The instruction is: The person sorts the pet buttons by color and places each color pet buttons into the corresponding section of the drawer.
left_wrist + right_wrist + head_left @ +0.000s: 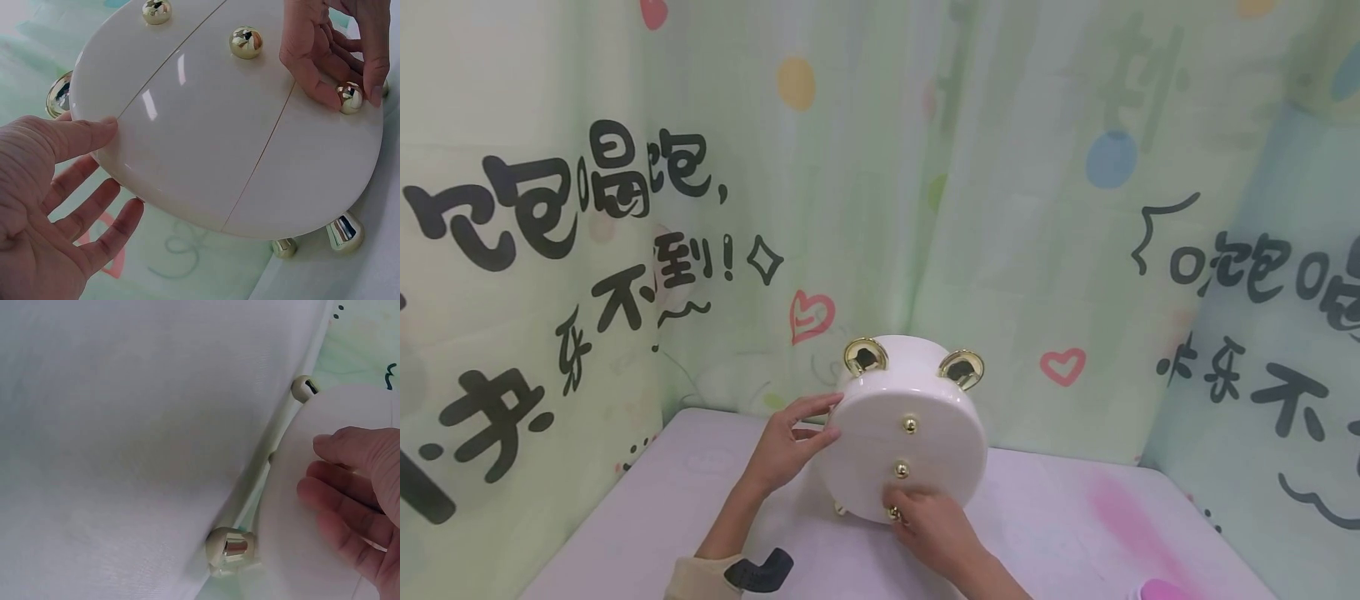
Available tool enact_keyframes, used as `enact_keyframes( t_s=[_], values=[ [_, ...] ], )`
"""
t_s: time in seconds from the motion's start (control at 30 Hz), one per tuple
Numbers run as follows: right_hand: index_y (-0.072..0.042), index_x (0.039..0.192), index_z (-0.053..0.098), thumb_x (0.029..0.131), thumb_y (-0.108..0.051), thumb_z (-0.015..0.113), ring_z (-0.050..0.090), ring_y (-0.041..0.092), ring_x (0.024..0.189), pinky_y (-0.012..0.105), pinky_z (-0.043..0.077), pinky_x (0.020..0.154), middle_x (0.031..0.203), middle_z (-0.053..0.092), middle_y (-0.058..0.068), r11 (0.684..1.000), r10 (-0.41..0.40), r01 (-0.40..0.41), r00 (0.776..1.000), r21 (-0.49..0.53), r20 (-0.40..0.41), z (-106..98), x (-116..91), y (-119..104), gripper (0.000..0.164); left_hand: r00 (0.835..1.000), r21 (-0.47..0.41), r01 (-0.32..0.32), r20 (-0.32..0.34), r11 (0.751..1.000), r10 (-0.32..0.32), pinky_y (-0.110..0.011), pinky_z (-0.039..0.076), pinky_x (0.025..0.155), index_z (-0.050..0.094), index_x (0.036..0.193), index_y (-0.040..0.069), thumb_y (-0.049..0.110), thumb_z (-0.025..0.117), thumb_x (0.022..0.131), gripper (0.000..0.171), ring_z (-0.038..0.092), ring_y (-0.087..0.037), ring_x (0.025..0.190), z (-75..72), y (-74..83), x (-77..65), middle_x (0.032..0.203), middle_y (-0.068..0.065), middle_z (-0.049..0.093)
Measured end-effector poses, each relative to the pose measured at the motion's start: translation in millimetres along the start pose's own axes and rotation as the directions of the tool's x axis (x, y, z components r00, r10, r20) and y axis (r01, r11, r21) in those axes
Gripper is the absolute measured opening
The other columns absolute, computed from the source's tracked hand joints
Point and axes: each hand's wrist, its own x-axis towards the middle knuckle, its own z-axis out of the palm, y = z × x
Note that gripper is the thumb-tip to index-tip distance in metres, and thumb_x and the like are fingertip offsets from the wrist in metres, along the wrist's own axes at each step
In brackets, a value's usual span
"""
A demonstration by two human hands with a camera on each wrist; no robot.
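by the left hand (790, 450) and right hand (934, 533), the box (868, 450) looks smooth, glossy, plastic-like, its knobs (902, 469) mirror-polished, metal-like; beneath the hands the tabletop (1045, 517) looks matt; beyond them hangs a cloth curtain (865, 208).

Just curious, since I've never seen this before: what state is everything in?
White three-drawer box: upright on gold feet
Top drawer: shut
Middle drawer: shut
Bottom drawer: shut
Left fingers: touching the box's edge
Right fingers: curled around the bottom knob
Printed curtain: hanging behind the box
Pink object: cut off by the frame; state unclear
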Motion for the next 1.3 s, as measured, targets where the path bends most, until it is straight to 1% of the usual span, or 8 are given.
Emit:
enact_keyframes(
  t_s=[0.33, 0.57, 0.67, 0.87, 0.97, 1.1, 1.2, 1.3],
  values=[
    [-0.021, 0.080, 0.052, 0.064, -0.009, 0.079, 0.039, 0.009, 0.050, 0.023, 0.032, 0.047, 0.056, 0.046, -0.012, 0.997, -0.045, 0.042, 0.998, -0.070, -0.032, 8, 2, 3, 0.033, 1.000, 0.006, 0.004, 0.018, 1.000, -0.004, -0.048, 0.053, 0.085, 0.059, 0.130, 0.006, 0.005, 0.068, 0.087, 0.044, 0.055, -0.036, 0.118, -0.3, -0.9, 1.5, 0.132, -0.014, 0.057],
    [-0.021, 0.078, 0.053, 0.067, -0.009, 0.076, 0.040, 0.009, 0.051, 0.023, 0.033, 0.047, 0.059, 0.051, -0.012, 0.998, -0.007, 0.007, 1.000, -0.070, -0.004, 7, 0, 1, 0.029, 1.000, 0.008, 0.003, 0.009, 1.000, -0.003, -0.041, 0.055, 0.084, 0.060, 0.130, 0.014, 0.010, 0.070, 0.087, 0.045, 0.055, -0.034, 0.118, 4.9, -29.5, 8.5, 0.132, -0.008, 0.058],
    [-0.020, 0.077, 0.053, 0.067, -0.008, 0.075, 0.042, 0.011, 0.054, 0.025, 0.035, 0.048, 0.062, 0.053, -0.011, 0.998, 0.005, -0.005, 1.000, -0.069, 0.001, 5, -1, 0, 0.028, 1.000, 0.006, 0.003, 0.010, 1.000, -0.003, -0.035, 0.055, 0.083, 0.061, 0.130, 0.020, 0.015, 0.071, 0.086, 0.045, 0.056, -0.030, 0.118, 5.2, -34.9, 10.0, 0.132, -0.003, 0.058],
    [-0.019, 0.077, 0.054, 0.066, -0.004, 0.075, 0.044, 0.010, 0.058, 0.024, 0.039, 0.052, 0.069, 0.056, -0.010, 1.000, -0.017, 0.017, 1.000, -0.025, 0.013, -2, -3, -6, 0.028, 1.000, 0.002, 0.003, 0.010, 1.000, -0.003, -0.033, 0.055, 0.082, 0.062, 0.128, 0.026, 0.020, 0.072, 0.086, 0.044, 0.057, -0.027, 0.117, 5.3, -36.5, 11.0, 0.131, 0.001, 0.059],
    [-0.019, 0.077, 0.053, 0.067, -0.004, 0.074, 0.043, 0.009, 0.058, 0.023, 0.039, 0.053, 0.069, 0.056, -0.010, 1.000, -0.024, 0.025, 1.000, -0.013, 0.020, -7, -4, -11, 0.028, 1.000, 0.004, 0.011, 0.008, 1.000, -0.011, -0.035, 0.055, 0.083, 0.062, 0.128, 0.025, 0.020, 0.073, 0.086, 0.044, 0.057, -0.026, 0.117, 4.8, -36.3, 11.2, 0.131, 0.000, 0.059],
    [-0.018, 0.077, 0.051, 0.064, -0.003, 0.075, 0.044, 0.010, 0.057, 0.022, 0.039, 0.052, 0.070, 0.056, -0.010, 0.999, -0.044, 0.044, 0.999, -0.018, 0.003, -11, -5, -17, 0.031, 1.000, 0.015, 0.030, 0.005, 0.999, -0.030, -0.037, 0.055, 0.084, 0.062, 0.128, 0.028, 0.021, 0.072, 0.086, 0.043, 0.057, -0.025, 0.118, 3.6, -37.0, 10.8, 0.131, 0.002, 0.059],
    [-0.018, 0.080, 0.050, 0.065, -0.002, 0.072, 0.043, 0.010, 0.059, 0.021, 0.038, 0.054, 0.078, 0.059, -0.009, 0.999, -0.042, 0.042, 0.998, -0.001, 0.046, -12, -6, -20, 0.031, 1.000, 0.014, 0.024, 0.002, 1.000, -0.024, -0.037, 0.055, 0.083, 0.062, 0.127, 0.029, 0.021, 0.072, 0.086, 0.043, 0.057, -0.025, 0.117, 2.6, -38.2, 10.3, 0.130, 0.003, 0.059],
    [-0.017, 0.081, 0.050, 0.067, -0.002, 0.071, 0.041, 0.010, 0.057, 0.020, 0.037, 0.052, 0.079, 0.058, -0.007, 0.999, -0.044, 0.044, 0.996, 0.001, 0.081, -12, -8, -23, 0.029, 1.000, 0.006, 0.003, 0.000, 1.000, -0.003, -0.036, 0.056, 0.082, 0.062, 0.128, 0.023, 0.019, 0.072, 0.086, 0.043, 0.058, -0.027, 0.116, 2.2, -37.4, 9.5, 0.130, -0.001, 0.059]
  ],
)
